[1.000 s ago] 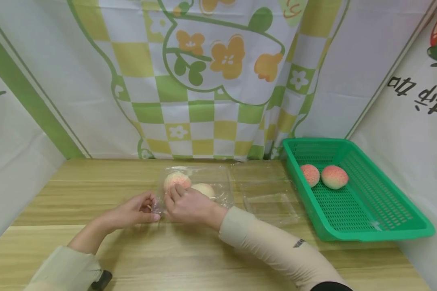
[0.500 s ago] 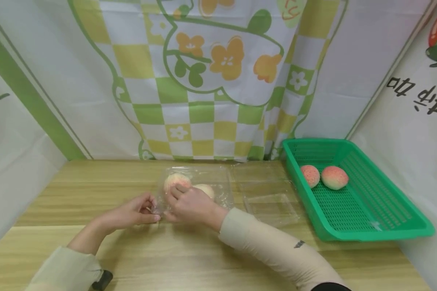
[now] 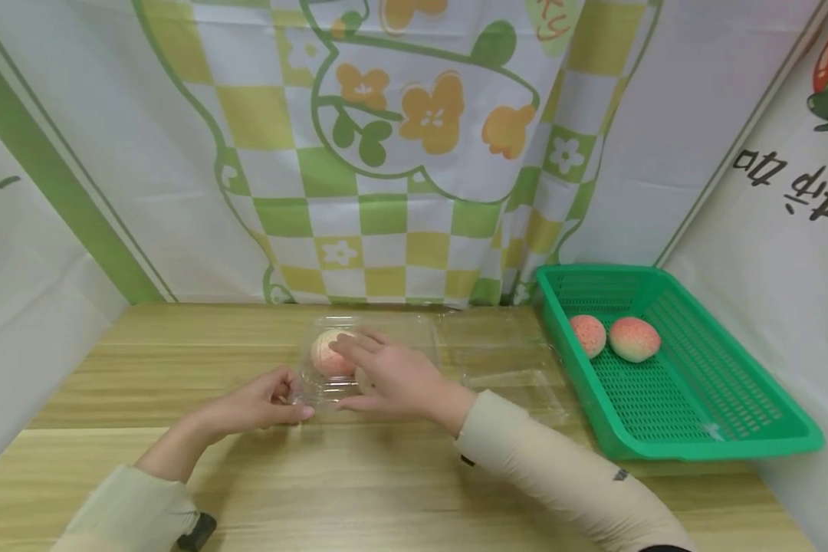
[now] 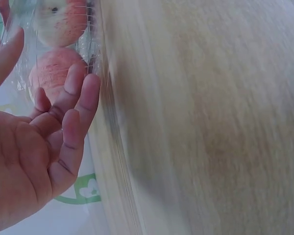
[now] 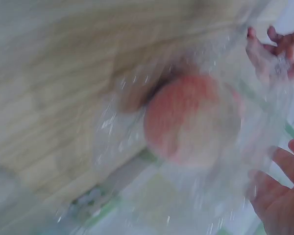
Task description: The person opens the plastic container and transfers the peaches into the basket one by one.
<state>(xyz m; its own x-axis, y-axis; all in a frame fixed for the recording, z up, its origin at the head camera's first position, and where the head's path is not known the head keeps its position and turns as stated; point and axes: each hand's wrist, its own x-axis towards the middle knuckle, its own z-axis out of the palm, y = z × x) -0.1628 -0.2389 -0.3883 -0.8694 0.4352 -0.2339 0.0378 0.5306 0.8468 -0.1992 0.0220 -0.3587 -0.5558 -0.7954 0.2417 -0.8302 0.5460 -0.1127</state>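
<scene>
Head view up at your station? Where's the container?

Yes. I have the clear container flat on the table, near the back edge, a clear lid just right of it. Inside: one peach at left, a second peach mostly under the right hand.

Handling?

My guess: light, thin, springy, slick. Squeeze the walls and they crease. I'd hold it by the rim near the corners. Peaches look light too; I'd cup the sides gently.

Grip?

Right: fingers spread, nearly straight, over the container. Right wrist is blurred, but I see fingertips apart from the peach in frame. Contact with the plastic: can't tell. Left hand: at the near left corner, thumb and fingers apart, loosely bent. I see nothing pinched; can't tell if it touches.
</scene>
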